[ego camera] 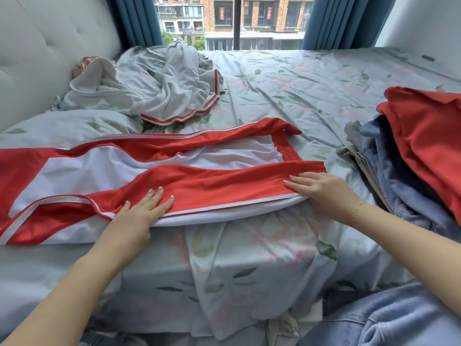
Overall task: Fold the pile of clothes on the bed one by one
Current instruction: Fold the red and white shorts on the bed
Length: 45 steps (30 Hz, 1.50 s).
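Red and white track trousers (204,186) lie stretched across the near edge of the bed, waistband to the right, legs running off to the left. My left hand (142,208) presses flat on the near red leg with straight fingers. My right hand (321,191) lies flat on the same leg next to the waistband, fingers pointing left. A crumpled grey and white garment with red trim (159,91) sits farther back on the left. A pile of clothes (411,156) with a red piece on top of denim rests at the right.
The bed sheet (299,96) is pale with a leaf print and wrinkled. A padded headboard (45,58) stands on the left, a window with blue curtains (139,18) at the back. Denim fabric (386,318) lies at the bottom right.
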Each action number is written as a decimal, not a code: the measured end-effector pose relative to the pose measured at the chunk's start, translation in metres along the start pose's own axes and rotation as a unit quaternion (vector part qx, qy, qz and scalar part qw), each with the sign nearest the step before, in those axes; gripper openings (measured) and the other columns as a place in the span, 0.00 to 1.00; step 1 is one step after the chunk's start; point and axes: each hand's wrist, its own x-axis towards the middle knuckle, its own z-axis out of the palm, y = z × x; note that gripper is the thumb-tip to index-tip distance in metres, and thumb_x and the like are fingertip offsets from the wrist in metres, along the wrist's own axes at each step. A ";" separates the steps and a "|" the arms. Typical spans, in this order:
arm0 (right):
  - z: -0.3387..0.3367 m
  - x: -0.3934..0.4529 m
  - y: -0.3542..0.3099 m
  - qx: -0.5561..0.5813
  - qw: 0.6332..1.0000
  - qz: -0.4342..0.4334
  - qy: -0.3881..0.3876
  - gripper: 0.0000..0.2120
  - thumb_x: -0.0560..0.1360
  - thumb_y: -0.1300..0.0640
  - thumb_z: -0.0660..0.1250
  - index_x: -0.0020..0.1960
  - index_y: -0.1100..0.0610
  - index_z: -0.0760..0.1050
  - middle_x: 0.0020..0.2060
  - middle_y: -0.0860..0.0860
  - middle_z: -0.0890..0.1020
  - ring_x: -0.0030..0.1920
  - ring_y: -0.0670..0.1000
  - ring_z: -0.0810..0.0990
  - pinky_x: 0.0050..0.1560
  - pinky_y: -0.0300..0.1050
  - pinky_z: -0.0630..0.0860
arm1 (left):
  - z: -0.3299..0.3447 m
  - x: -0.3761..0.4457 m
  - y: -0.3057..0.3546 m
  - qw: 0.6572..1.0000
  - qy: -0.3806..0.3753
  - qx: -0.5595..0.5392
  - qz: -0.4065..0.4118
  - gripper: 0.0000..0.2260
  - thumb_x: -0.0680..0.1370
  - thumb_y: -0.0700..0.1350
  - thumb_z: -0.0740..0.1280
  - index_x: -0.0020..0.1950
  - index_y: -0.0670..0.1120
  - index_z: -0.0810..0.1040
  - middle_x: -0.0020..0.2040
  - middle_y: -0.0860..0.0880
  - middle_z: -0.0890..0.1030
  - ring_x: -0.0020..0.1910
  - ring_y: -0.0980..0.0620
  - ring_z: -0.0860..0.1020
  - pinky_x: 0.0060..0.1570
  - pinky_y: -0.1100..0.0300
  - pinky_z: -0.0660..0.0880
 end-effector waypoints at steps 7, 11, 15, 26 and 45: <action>-0.028 -0.048 -0.013 -0.049 0.994 -0.053 -0.078 0.26 0.59 0.62 0.69 0.58 0.52 0.82 0.50 0.49 0.85 0.43 0.54 0.83 0.35 0.48 0.80 | 0.011 -0.043 0.022 0.996 -0.067 0.035 0.056 0.45 0.69 0.27 0.56 0.76 0.57 0.38 0.72 0.59 0.34 0.76 0.58 0.39 0.75 0.50 0.48; -0.036 -0.045 -0.029 -0.039 0.984 -0.007 -0.172 0.29 0.60 0.39 0.65 0.58 0.50 0.82 0.53 0.50 0.83 0.50 0.53 0.82 0.42 0.48 0.79 | 0.020 -0.053 0.028 0.991 -0.107 0.044 0.071 0.40 0.72 0.38 0.56 0.77 0.56 0.38 0.74 0.57 0.34 0.76 0.56 0.37 0.75 0.48 0.46; -0.056 0.000 -0.063 0.040 0.986 0.025 -0.163 0.32 0.70 0.31 0.51 0.65 0.45 0.76 0.69 0.47 0.73 0.68 0.51 0.71 0.65 0.50 0.69 | -0.015 -0.066 0.001 0.985 0.078 -0.129 0.086 0.28 0.65 0.55 0.55 0.65 0.63 0.75 0.69 0.62 0.72 0.70 0.57 0.69 0.70 0.52 0.61; 0.005 0.093 -0.173 0.186 0.944 -0.107 -0.252 0.31 0.76 0.31 0.41 0.77 0.37 0.40 0.78 0.44 0.39 0.77 0.49 0.37 0.77 0.54 0.39 | -0.019 -0.099 -0.080 0.948 0.194 -0.088 -0.236 0.06 0.78 0.50 0.68 0.44 0.49 0.78 0.45 0.46 0.81 0.50 0.41 0.79 0.47 0.51 0.66; 0.002 0.073 -0.155 0.233 0.940 -0.159 -0.191 0.24 0.80 0.37 0.42 0.76 0.34 0.50 0.77 0.40 0.43 0.77 0.44 0.38 0.74 0.44 0.34 | -0.022 -0.110 -0.070 0.974 0.203 0.042 -0.087 0.10 0.61 0.43 0.61 0.27 0.56 0.78 0.55 0.52 0.80 0.56 0.45 0.74 0.50 0.49 0.64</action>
